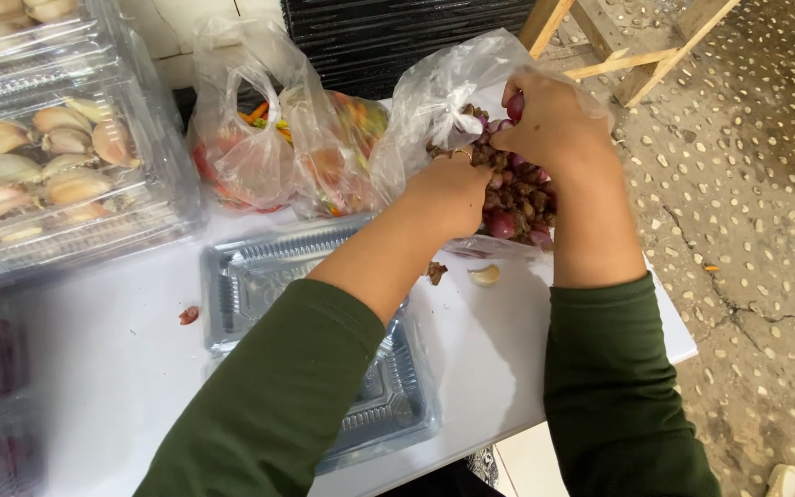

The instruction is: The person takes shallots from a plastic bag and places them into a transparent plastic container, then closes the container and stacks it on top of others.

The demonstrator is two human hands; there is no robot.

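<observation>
Head view, left hand: the left hand (453,189) sits just right of centre, pushed into the mouth of the clear bag of shallots (471,101). Its fingers are buried among the bulbs, so I cannot tell whether they are clenched or loose.

Head view, right hand: the right hand (549,120), at about one o'clock from centre, has its fingers closed around one reddish shallot (515,106) lifted at the top of the heap.

Head view, shallots: the heap of shallots (517,207) lies in the open bag on the white worktop (112,368), at two o'clock from the empty tray.

Head view, tray: an empty clear plastic tray (259,271) lies open under the left forearm, near centre, its other half toward six o'clock.

Head view, around: a knotted bag of chillies (269,152) stands at eleven o'clock from the hands. Clear boxes of garlic cloves (48,166) are stacked at nine to ten o'clock. One loose garlic clove (485,274) and a scrap of skin (435,271) lie just below the shallot bag. A red scrap (189,315) lies left of the tray.

Risk, spill: the bag sits near the worktop's right edge, so tugging at it could roll bulbs off onto the pebbled floor (747,230).

Risk, tray: the forearm resting over the thin tray could dent it or push it along.

Risk, mixing: loose skin could drop into the tray with the bulbs.
</observation>
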